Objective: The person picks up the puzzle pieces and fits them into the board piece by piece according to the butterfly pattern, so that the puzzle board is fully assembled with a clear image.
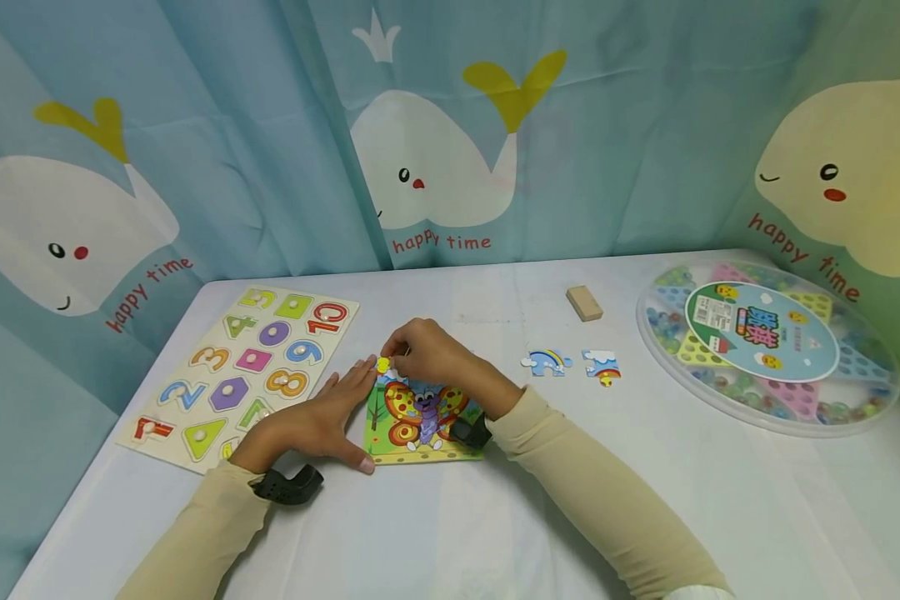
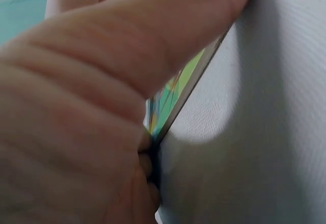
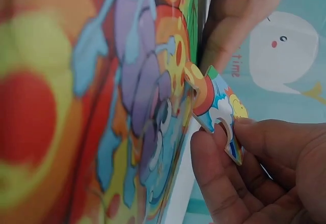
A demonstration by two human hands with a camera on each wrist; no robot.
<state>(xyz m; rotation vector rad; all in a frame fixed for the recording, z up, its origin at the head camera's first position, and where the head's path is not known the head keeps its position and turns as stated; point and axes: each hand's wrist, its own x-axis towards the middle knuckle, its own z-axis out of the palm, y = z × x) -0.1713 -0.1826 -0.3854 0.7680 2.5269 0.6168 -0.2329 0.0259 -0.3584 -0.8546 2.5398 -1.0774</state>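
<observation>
In the head view a butterfly jigsaw puzzle board (image 1: 426, 410) lies on the white table. My right hand (image 1: 437, 353) is over its far left corner and pinches a jigsaw piece (image 3: 216, 102) between thumb and fingers. That piece shows a yellow sun, cloud and rainbow, and in the right wrist view it is tilted against the board's picture. My left hand (image 1: 317, 423) rests along the board's left edge, fingers stretched out and thumb at the near left corner. Two more jigsaw pieces, one with a rainbow (image 1: 547, 362) and one with cloud and sun (image 1: 602, 365), lie to the right.
A number-and-shape board (image 1: 221, 358) lies at the left, partly behind my left forearm. Behind the loose pieces sits a small wooden block (image 1: 584, 303). A round marble game box (image 1: 768, 346) occupies the right side. A whale-print curtain (image 1: 607, 167) hangs behind the table.
</observation>
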